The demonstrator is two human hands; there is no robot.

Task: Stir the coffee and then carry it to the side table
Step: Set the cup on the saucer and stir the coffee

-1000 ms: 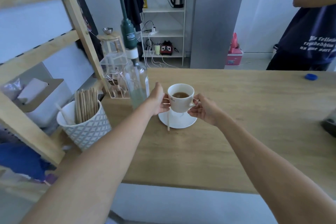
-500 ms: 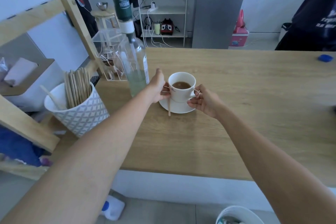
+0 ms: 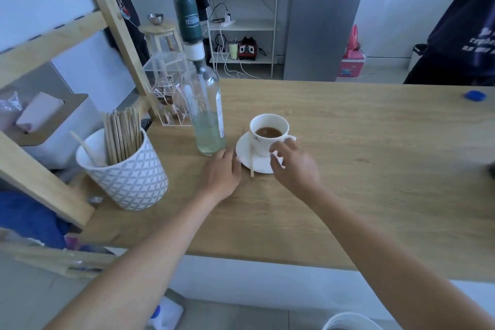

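Observation:
A white cup (image 3: 261, 143) with brown coffee stands on a white saucer (image 3: 244, 152) on the wooden table (image 3: 375, 169). A wooden stir stick (image 3: 252, 165) leans on the saucer's near edge. My left hand (image 3: 223, 170) lies flat on the table, its fingertips at the saucer's left rim. Over the saucer's right near edge hovers my right hand (image 3: 294, 166), fingers apart, just below the cup's handle. Neither hand grips the cup.
A tall glass bottle with a green pump (image 3: 207, 120) stands close left of the saucer. A patterned pot of stir sticks (image 3: 128, 177) and a clear box (image 3: 166, 83) sit further left beside a wooden frame (image 3: 40, 177). A person (image 3: 466, 35) stands at the far right.
The cup, held up by both hands a second ago, now rests on the saucer. Both hands have let go and dropped back to the saucer's edges.

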